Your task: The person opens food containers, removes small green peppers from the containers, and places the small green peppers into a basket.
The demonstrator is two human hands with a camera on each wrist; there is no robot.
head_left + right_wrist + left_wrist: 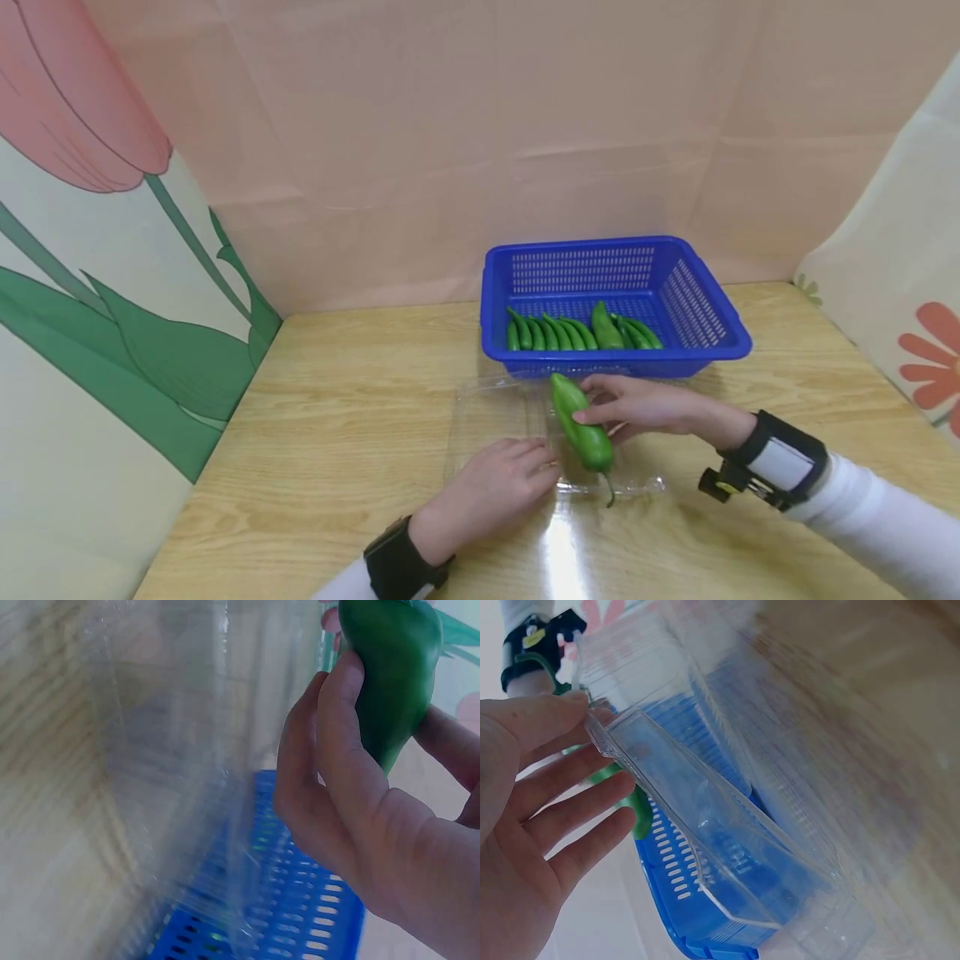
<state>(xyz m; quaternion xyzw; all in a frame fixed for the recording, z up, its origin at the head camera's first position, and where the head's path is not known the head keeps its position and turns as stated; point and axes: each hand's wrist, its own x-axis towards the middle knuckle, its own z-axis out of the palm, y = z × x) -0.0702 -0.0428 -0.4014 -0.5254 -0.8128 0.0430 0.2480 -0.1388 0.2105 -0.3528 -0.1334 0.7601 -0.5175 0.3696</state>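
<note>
One blue basket [697, 292] is shown. About eight green peppers [581, 333] are counted inside it, and one larger pepper [581, 425] outside. One clear plastic box [495, 417] and two hands are seen.

The blue basket [705, 321] stands just behind the clear plastic tray [487, 417], blocking the far side. The 2 hands, left hand [491, 492] and right hand [645, 408], crowd the tray's near and right edges. Bare wooden table [352, 400] lies open to the left.
</note>
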